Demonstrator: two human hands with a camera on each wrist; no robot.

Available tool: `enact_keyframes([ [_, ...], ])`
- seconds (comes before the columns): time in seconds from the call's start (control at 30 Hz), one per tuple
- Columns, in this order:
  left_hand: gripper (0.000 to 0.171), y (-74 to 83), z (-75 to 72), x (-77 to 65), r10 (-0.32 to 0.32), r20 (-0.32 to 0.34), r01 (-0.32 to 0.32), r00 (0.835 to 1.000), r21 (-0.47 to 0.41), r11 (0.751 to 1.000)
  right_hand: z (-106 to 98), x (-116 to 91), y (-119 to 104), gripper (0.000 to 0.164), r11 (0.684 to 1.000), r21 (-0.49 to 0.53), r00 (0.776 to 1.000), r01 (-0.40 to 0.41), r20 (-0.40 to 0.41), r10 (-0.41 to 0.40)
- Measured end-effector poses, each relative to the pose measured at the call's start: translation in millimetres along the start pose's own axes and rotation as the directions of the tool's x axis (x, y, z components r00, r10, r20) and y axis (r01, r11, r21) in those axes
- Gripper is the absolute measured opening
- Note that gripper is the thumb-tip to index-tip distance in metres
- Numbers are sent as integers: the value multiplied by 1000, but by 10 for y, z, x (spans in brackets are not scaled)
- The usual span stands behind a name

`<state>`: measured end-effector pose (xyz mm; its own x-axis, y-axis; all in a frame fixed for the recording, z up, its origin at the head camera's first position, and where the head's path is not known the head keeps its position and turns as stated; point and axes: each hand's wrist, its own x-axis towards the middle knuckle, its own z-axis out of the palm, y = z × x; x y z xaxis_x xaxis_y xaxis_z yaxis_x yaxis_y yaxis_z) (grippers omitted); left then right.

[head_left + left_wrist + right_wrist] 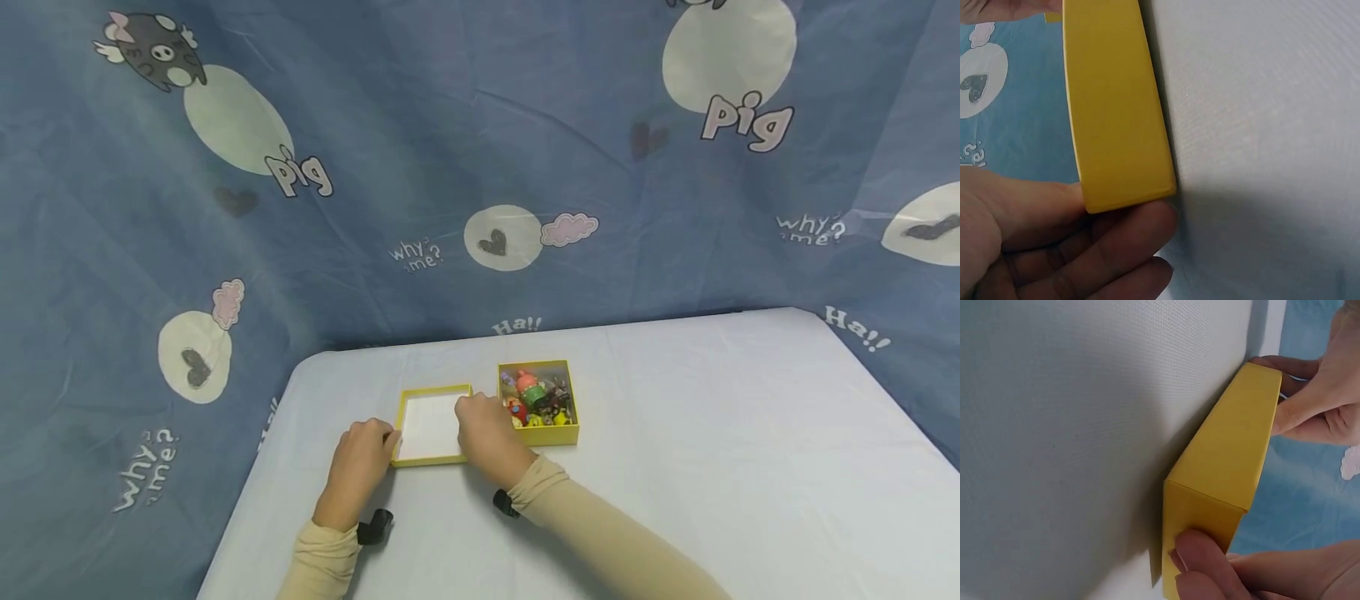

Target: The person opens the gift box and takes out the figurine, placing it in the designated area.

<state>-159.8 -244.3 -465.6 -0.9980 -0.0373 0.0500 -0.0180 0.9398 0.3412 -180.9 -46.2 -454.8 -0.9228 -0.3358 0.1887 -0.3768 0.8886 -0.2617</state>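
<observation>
A shallow yellow box lid with a white inside lies open side up on the white table. My left hand pinches its left wall; in the left wrist view the thumb is at the rim and the fingers are on the outer face. On the opposite side, my right hand grips the right wall, its fingertips against the yellow outside. Just right of that hand stands a deeper yellow box holding several small toy figures, partly hidden by the hand.
The table's white cloth extends to the right of the box and in front of the hands. Behind the table hangs a blue printed curtain. A small black device is strapped at the left wrist, another at the right.
</observation>
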Motion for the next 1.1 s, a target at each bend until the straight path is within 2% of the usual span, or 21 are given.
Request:
enact_keyframes([
  [0.27,22,9,-9,8,-24,23,24,999,4,1000,-16,10,-25,5,1000,2,998,-21,63,21],
  [0.53,21,24,-27,5,-25,26,25,999,13,1000,9,7,-39,8,1000,-13,1000,-9,26,9],
  [0.77,19,6,-32,0,-19,32,18,999,13,1000,6,-6,-82,9,997,-71,1000,17,11,-16],
  [1.1,18,-30,-30,28,-28,80,32,996,-37,999,8,-9,-65,8,998,-69,1000,6,7,-6],
])
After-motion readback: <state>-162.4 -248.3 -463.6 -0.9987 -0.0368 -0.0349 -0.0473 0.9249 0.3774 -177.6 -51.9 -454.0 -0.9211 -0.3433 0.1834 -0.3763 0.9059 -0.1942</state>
